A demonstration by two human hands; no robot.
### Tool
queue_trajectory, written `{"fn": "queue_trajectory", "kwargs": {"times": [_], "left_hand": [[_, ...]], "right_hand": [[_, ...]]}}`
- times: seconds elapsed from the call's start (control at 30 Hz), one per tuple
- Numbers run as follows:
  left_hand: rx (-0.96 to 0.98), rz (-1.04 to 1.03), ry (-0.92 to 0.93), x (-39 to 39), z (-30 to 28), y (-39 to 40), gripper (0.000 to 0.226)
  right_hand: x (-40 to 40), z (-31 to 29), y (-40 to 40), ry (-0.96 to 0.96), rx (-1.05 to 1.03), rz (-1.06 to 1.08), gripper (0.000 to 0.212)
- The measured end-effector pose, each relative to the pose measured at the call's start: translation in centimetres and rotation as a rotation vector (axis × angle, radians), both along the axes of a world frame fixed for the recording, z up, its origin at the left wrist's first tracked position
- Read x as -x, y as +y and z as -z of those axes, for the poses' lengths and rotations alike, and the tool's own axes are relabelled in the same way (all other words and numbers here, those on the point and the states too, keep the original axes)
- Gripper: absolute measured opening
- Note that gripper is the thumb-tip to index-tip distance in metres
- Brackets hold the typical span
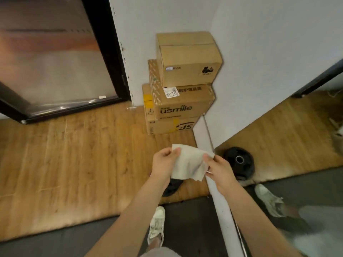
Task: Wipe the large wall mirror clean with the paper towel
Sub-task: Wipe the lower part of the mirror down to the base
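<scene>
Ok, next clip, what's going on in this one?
A person stands by the wall mirror, holding a paper towel in both hands: the left hand grips its left edge and the right hand pinches its right side. The towel is spread between them and is not touching the glass, so no wiping is under way. Three stacked boxes sit in the corner, with a weight plate on the floor.

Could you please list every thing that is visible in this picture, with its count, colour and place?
paper towel: one, white, held between both hands
wall mirror: one, right side, reflecting the floor
boxes: three, brown, stacked in the corner
weight plates: one, black, on the floor under the hands; its reflection in the mirror
glass door: one, black frame, upper left
shoe: one, white, bottom centre
left hand: pinches the towel
right hand: pinches the towel
</scene>
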State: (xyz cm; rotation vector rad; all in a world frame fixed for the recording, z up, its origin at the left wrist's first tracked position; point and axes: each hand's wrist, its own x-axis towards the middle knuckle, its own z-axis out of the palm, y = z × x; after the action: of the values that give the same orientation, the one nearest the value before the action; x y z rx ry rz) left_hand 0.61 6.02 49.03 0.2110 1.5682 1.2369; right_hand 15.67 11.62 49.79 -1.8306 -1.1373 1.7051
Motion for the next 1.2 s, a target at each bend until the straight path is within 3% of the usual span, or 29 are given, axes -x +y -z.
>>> {"fn": "queue_trajectory", "kwargs": {"times": [0.07, 0.2, 0.3, 0.53, 0.67, 0.83, 1.0, 1.2], "left_hand": [[0.029, 0.032, 0.068, 0.1, 3.5, 1.2, 0.017], [0.100, 0.096, 0.232, 1.7, 12.6, 2.4, 0.018], [0.151, 0.108, 0.253, 2.7, 20.5, 2.6, 0.007], [0.311, 0.203, 0.217, 1.4, 39.2, 1.6, 0.048], [0.395, 0.129, 0.241, 0.2, 47.9, 0.3, 0.043], [0.425, 0.127, 0.302, -1.0, 54.3, 1.0, 0.032], [0.429, 0.087, 0.351, -0.7, 57.6, 2.4, 0.040], [0.449, 0.317, 0.502, 0.1, 59.9, 2.5, 0.046]], "right_hand": [[0.4, 3.7, 1.5, -0.058, 0.017, -0.010, 0.011], [1.9, 12.7, 3.8, -0.166, 0.018, -0.104, 0.021], [3.2, 20.1, 4.9, -0.189, 0.050, -0.176, 0.017], [3.4, 39.7, 5.5, -0.294, 0.177, -0.301, 0.037], [2.4, 48.5, 4.9, -0.376, 0.176, -0.406, 0.031], [2.3, 55.4, 5.6, -0.469, 0.077, -0.496, 0.032], [3.2, 58.4, 6.5, -0.512, -0.033, -0.539, 0.034], [3.4, 60.4, 6.7, -0.647, -0.095, -0.660, 0.041]]}}
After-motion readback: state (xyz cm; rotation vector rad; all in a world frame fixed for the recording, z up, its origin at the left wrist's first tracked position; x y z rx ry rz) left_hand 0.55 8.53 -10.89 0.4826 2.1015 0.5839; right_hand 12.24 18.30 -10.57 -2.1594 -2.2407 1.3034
